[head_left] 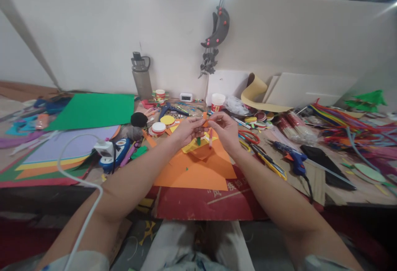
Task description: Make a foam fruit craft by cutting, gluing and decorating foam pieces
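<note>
A small orange strip (205,116), paper or foam, is pinched between my two hands above the middle of the table. My left hand (190,131) grips it from the left with the fingers curled. From the other side, the thumb and fingertips of my right hand (226,127) close on it. Below them lie orange sheets (192,173) and yellow cut pieces (186,149). A thin pinkish stick-like thing (210,138) shows just under my right hand; whether the hand touches it, I cannot tell. A small green piece is partly hidden beneath my fingers.
On the right are scissors (263,155), a blue glue gun (296,161), a black phone (325,165) and pipe cleaners (338,118). To the left are a green sheet (96,109), a charger (105,149) with a white cable and a bottle (142,78). A paper cup (218,101) stands behind my hands.
</note>
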Demonstrator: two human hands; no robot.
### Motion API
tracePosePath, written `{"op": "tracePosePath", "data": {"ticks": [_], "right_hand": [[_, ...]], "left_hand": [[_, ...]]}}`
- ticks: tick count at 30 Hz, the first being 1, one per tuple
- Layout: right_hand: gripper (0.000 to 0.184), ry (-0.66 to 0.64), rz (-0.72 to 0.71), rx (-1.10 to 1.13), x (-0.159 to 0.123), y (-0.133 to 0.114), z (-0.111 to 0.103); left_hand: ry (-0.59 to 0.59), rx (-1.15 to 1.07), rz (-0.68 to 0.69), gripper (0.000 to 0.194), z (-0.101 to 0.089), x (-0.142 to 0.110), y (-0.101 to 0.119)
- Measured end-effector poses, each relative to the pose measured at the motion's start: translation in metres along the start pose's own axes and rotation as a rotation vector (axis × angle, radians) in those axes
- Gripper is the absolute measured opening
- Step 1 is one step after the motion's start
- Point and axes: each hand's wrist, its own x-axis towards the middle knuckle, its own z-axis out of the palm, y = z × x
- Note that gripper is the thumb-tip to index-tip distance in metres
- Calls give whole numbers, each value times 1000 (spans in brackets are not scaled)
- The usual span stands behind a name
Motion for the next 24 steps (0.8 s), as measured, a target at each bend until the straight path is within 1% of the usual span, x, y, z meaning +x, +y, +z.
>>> {"op": "tracePosePath", "data": {"ticks": [4, 10, 13, 18, 21, 24], "right_hand": [[15, -18, -36, -62, -2, 4, 0], [16, 10, 11, -55, -1, 13, -1], [14, -2, 9, -38, -2, 17, -1], [17, 13, 25, -19, -4, 19, -2], [17, 40, 13, 1, -5, 17, -2], [19, 61, 13, 20, -6, 15, -1]], "left_hand": [[22, 26, 47, 10, 2, -1, -1], [58, 53, 82, 10, 5, 0, -2], [40, 67, 105, 8, 3, 2, -3], [14, 114, 115, 18, -1, 4, -5], [3, 137, 120, 18, -1, 3, -5], [13, 189, 142, 13, 1, 2, -6]]}}
